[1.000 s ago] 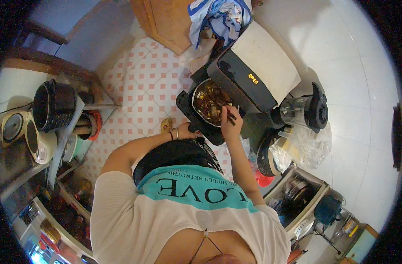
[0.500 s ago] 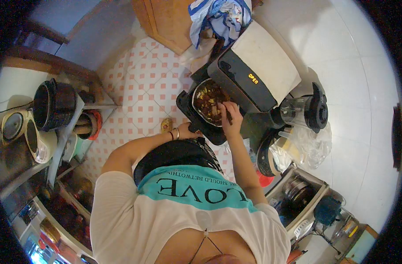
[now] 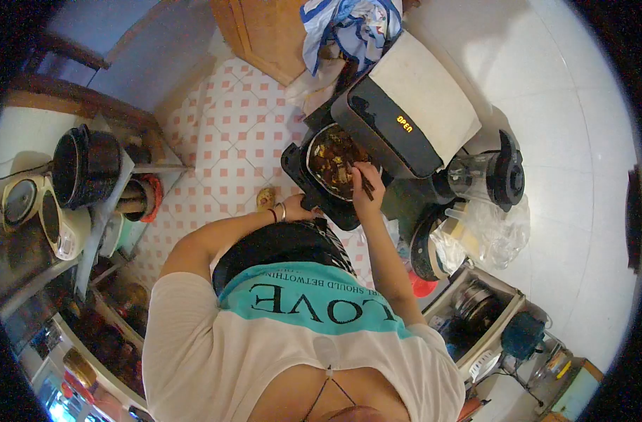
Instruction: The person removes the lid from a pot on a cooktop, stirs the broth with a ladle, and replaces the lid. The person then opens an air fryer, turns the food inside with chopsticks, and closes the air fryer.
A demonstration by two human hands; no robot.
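A black air fryer (image 3: 384,130) with a light top shows "OPEN" on its display. Its drawer (image 3: 293,165) is pulled out, with dark brown food (image 3: 333,160) in a pale liner. My right hand (image 3: 368,188) is closed on dark chopsticks (image 3: 367,184) over the right side of the food; their tips are hard to make out. My left hand (image 3: 295,209), with a bangle and a dark band at the wrist, is closed at the drawer's handle, near my waist.
A blender jug (image 3: 479,179) and plastic bags (image 3: 500,228) lie right of the fryer. A blue and white cloth (image 3: 356,32) hangs behind it. Shelves on the left hold a black pot (image 3: 87,167) and a rice cooker (image 3: 64,225). A bin with pans (image 3: 476,306) stands lower right.
My right hand has shifted slightly among the food with the chopsticks, and their angle has changed a little. My left hand stays at the drawer's handle.
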